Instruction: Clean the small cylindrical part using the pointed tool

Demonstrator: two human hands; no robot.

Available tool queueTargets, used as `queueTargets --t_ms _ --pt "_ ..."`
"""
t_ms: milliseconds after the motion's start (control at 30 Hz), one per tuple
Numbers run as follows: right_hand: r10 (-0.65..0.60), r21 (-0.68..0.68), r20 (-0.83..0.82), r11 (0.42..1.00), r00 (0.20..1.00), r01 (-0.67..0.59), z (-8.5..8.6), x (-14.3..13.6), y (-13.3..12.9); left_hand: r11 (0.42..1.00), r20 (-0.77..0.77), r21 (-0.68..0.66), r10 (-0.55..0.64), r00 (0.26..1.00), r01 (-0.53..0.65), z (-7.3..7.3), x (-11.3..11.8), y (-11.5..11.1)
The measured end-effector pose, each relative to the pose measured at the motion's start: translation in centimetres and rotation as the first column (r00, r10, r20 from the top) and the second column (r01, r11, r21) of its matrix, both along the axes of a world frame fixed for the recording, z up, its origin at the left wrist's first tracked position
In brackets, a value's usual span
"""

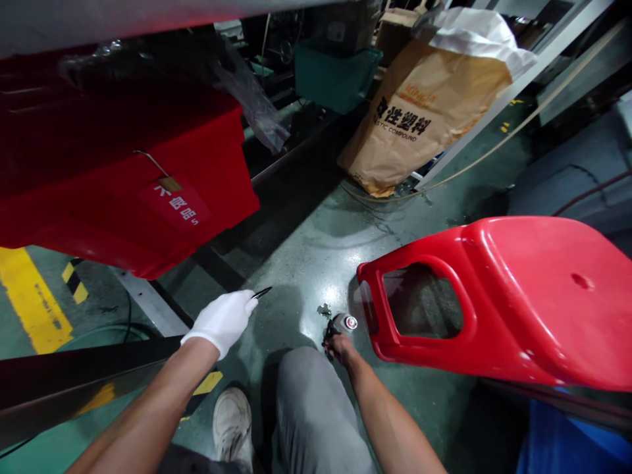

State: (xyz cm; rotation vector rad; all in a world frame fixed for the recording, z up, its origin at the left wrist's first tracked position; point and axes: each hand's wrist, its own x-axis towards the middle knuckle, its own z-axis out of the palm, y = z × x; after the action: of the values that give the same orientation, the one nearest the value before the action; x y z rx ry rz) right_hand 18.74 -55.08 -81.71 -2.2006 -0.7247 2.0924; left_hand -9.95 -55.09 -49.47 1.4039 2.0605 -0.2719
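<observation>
My left hand (223, 320), in a white glove, is closed around a thin dark pointed tool (261, 292) whose tip sticks out to the right. My bare right hand (338, 345) reaches down near the green floor and grips a small cylindrical part (345, 322) with a shiny round end and a dark piece below it. A small dark scrap (324, 309) lies on the floor just left of that part. My grey trouser knee (306, 395) sits between both forearms.
A red plastic stool (498, 289) with a handle cutout stands right of my right hand. A red bin (148, 178) with a white-lettered label hangs at upper left. A brown paper sack (424, 112) and a teal crate (336, 76) stand behind. Yellow floor marking (34, 299) at left.
</observation>
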Motion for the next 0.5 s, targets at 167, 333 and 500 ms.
queueTargets --t_ms 167,333,500 --pt "-0.06 -0.021 -0.028 0.998 0.998 0.059 0.1 -0.7 0.7 1.0 0.012 0.023 0.006 1.0 -0.006 -0.1 0.0 -0.1" --pt "-0.085 -0.069 0.0 0.994 0.996 0.085 -0.2 -1.1 1.6 0.998 0.06 0.061 0.005 0.998 -0.008 -0.1 -0.1 0.0" --pt "-0.086 -0.066 0.016 0.994 0.996 0.087 -0.7 -1.3 1.9 0.986 0.508 0.045 0.114 0.854 -0.159 0.7 1.0 -0.1"
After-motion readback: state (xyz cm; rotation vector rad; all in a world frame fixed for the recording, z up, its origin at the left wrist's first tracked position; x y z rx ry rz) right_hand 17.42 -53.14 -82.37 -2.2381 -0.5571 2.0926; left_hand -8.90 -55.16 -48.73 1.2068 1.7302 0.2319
